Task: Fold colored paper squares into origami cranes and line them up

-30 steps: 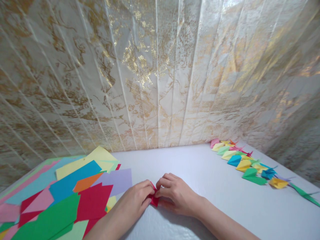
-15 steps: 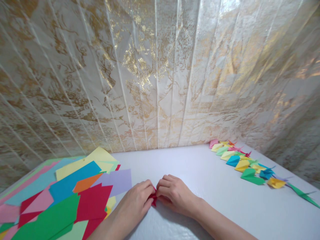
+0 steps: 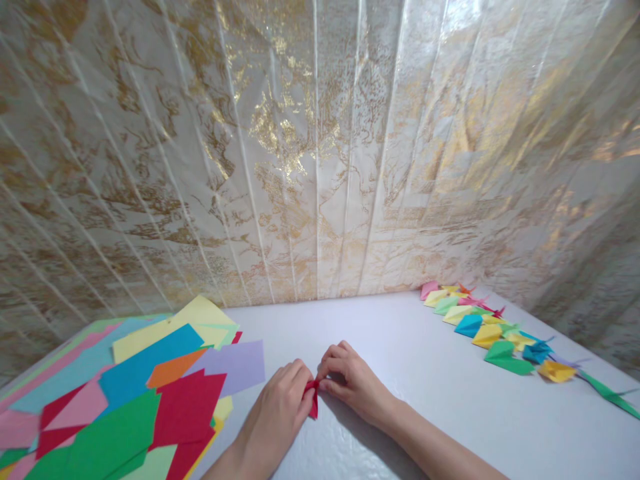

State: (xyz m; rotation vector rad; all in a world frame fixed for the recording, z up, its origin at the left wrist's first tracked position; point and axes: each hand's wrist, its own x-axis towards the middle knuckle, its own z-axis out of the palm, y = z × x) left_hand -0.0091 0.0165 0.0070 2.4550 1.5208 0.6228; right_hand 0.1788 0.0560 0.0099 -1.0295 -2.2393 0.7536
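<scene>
A small red folded paper (image 3: 314, 404) is at the front middle of the white table, between my two hands. My left hand (image 3: 290, 393) is closed on its left side, and the fingers cover part of it. At the paper's upper right end, my right hand (image 3: 347, 373) pinches it between thumb and forefinger. One narrow red point sticks out below the left fingertips toward me. How the rest is folded is hidden by my fingers.
Coloured paper sheets lie overlapping on the left, among them a green sheet (image 3: 110, 427), a red sheet (image 3: 187, 407) and a lilac sheet (image 3: 240, 367). Rows of folded paper pieces, including a green one (image 3: 507, 358), line the right side. A gold-patterned curtain (image 3: 320, 167) hangs behind the table (image 3: 350, 320).
My right hand has lifted and turned slightly, its fingers now pinching the paper's tip. More of the red paper shows between my hands. The view has shifted slightly.
</scene>
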